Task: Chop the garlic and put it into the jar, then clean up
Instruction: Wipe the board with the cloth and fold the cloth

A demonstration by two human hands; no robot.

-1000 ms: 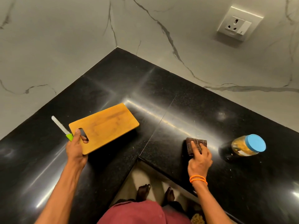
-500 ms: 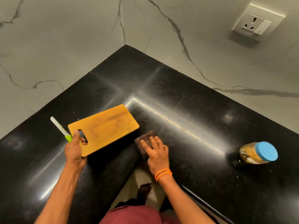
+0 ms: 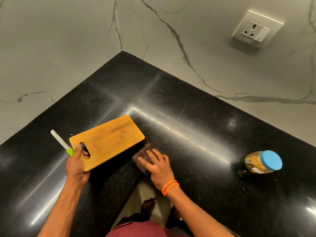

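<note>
left hand grips the wooden cutting board by its handle slot, fingers through the hole, and holds the knife too, green handle against the palm, white blade pointing away. board is lifted at a tilt over the black counter. right hand lies flat, fingers straight, pressing a dark checked cloth onto the counter near the inner corner edge. jar with blue lid stands well apart to the right, yellowish contents inside.
</note>
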